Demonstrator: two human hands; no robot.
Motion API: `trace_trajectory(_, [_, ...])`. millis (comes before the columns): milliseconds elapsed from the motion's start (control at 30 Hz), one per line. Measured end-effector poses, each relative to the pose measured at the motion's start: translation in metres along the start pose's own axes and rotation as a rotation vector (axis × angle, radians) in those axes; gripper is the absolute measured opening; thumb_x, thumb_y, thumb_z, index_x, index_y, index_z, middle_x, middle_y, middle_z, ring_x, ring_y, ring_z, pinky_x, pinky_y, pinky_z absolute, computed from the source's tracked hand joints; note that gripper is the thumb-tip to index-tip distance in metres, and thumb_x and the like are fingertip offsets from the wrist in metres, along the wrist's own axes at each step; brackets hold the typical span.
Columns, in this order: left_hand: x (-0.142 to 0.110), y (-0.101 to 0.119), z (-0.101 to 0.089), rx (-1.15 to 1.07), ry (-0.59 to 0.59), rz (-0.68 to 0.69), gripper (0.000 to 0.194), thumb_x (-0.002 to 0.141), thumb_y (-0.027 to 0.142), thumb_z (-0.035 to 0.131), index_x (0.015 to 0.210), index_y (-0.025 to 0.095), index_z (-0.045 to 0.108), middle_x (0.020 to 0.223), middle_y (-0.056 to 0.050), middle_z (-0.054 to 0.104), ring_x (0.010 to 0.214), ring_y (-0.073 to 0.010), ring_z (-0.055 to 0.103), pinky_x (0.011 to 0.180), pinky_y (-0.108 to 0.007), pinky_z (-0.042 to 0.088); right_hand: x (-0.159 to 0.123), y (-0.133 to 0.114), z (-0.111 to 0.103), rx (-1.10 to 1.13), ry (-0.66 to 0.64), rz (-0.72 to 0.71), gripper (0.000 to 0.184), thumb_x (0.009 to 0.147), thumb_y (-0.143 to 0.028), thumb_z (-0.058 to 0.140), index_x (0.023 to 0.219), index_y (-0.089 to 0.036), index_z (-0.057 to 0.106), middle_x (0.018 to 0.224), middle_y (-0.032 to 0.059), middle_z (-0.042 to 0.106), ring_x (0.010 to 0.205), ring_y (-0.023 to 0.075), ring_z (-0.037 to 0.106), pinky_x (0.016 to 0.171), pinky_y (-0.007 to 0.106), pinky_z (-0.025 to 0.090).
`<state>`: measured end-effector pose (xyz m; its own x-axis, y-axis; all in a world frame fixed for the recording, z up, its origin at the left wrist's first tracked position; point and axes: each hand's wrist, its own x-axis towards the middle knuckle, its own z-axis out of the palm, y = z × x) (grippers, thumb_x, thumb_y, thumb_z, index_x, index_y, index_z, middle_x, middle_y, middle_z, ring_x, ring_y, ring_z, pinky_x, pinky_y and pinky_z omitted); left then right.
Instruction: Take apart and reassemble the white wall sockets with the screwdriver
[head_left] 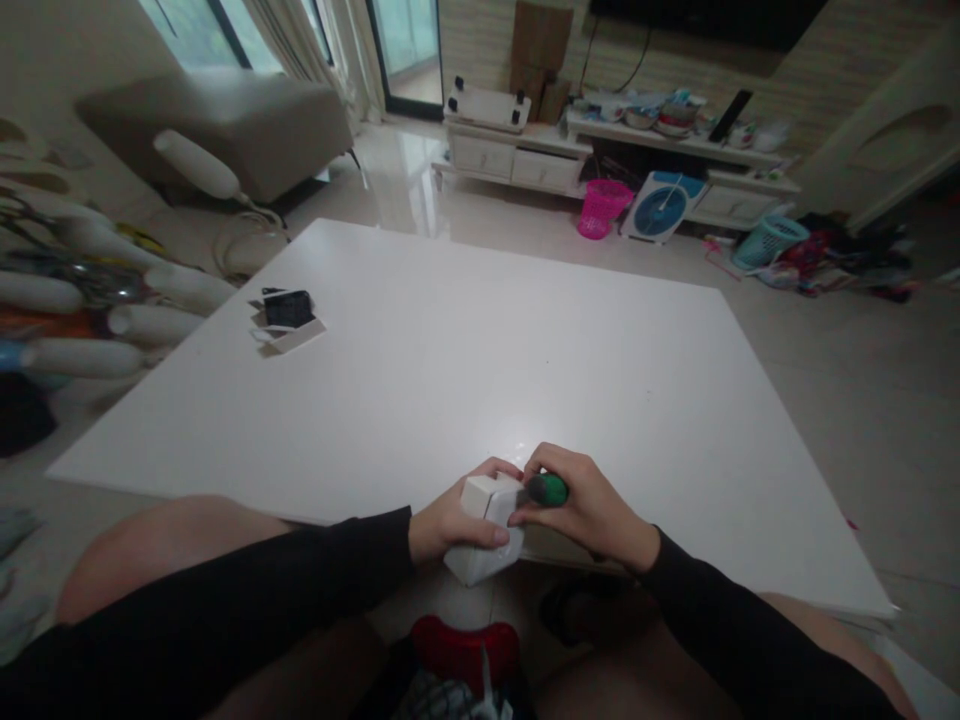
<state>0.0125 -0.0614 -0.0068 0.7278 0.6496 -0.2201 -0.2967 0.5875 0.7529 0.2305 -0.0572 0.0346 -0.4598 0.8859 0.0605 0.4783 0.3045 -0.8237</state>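
Observation:
My left hand (454,520) is wrapped round a small white box-shaped object (486,535) held at the near edge of the white table (465,370). My right hand (589,505) is closed on a tool with a green and black handle (547,489), whose tip is pressed against the right side of the white object. The tool's tip is hidden by my fingers. Both arms wear black sleeves.
A small black item on a flat white piece (287,318) lies at the table's far left. White cylinders and scissors (82,290) sit to the left. A grey sofa (225,120), a pink basket (602,207), a fan (661,207) and a TV cabinet (622,150) stand beyond.

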Motion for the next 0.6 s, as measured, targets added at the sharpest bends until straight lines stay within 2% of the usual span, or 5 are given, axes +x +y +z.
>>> trace_trajectory(100, [0.001, 0.0, -0.001, 0.025, 0.003, 0.028, 0.073, 0.061, 0.038, 0.094, 0.118, 0.02, 0.053, 0.091, 0.0, 0.064, 0.081, -0.0152, 0.057, 0.075, -0.027, 0.04, -0.001, 0.001, 0.001, -0.038, 0.025, -0.043, 0.041, 0.074, -0.044, 0.089, 0.086, -0.02, 0.058, 0.081, -0.0021, 0.06, 0.07, 0.0135, 0.053, 0.062, 0.025, 0.038])
trace_trajectory(300, [0.002, 0.001, -0.001, 0.097, -0.054, 0.07, 0.07, 0.065, 0.038, 0.093, 0.118, 0.019, 0.05, 0.086, 0.002, 0.063, 0.076, -0.0132, 0.056, 0.071, -0.026, 0.039, -0.001, -0.001, 0.002, -0.018, 0.033, -0.079, 0.038, 0.079, -0.043, 0.085, 0.083, -0.02, 0.055, 0.082, -0.001, 0.059, 0.072, 0.0141, 0.054, 0.062, 0.024, 0.039])
trace_trajectory(500, [0.002, 0.01, 0.001, 0.183, -0.091, 0.059, 0.065, 0.067, 0.037, 0.092, 0.114, 0.018, 0.051, 0.087, 0.001, 0.062, 0.076, -0.0134, 0.057, 0.072, -0.026, 0.041, -0.002, -0.001, 0.002, -0.042, 0.015, -0.083, 0.04, 0.077, -0.041, 0.087, 0.084, -0.021, 0.053, 0.079, -0.0023, 0.058, 0.068, 0.0134, 0.052, 0.06, 0.024, 0.036])
trace_trajectory(600, [0.001, 0.015, 0.002, 0.211, -0.104, 0.069, 0.063, 0.071, 0.036, 0.089, 0.117, 0.018, 0.05, 0.086, 0.0, 0.062, 0.076, -0.0144, 0.058, 0.071, -0.027, 0.042, -0.004, -0.001, 0.002, -0.07, 0.037, -0.132, 0.034, 0.08, -0.034, 0.084, 0.086, -0.022, 0.053, 0.082, -0.0014, 0.057, 0.071, 0.0143, 0.052, 0.062, 0.025, 0.037])
